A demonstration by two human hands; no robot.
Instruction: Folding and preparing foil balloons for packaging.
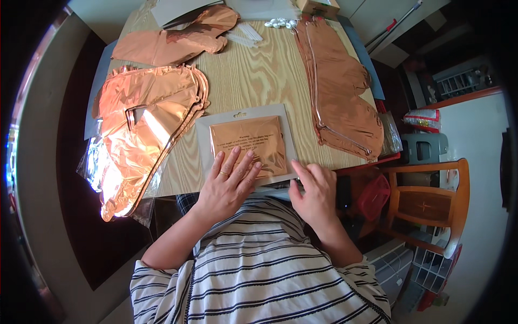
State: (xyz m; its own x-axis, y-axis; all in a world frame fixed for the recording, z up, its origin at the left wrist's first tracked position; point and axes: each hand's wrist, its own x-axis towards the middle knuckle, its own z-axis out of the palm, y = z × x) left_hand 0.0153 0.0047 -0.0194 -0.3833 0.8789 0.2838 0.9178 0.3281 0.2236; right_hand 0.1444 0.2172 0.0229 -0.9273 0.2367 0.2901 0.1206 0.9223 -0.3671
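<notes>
A flat clear packet with a folded copper foil sheet inside lies at the table's near edge. Its grey-white backing card has a hanging slot at the top, and dark print runs across the front. My left hand rests flat on the packet's lower part, fingers stretched out, a ring on one of them. By the card's lower right corner is my right hand. Its index finger touches the card's edge and its thumb sits apart below, while the other fingers curl loosely.
Flat copper foil balloons lie in stacks on the wood-grain table: a shiny stack overhanging the left edge, another stack behind it, and one more at right. White straws and silvery pieces lie far back. A wooden chair stands right.
</notes>
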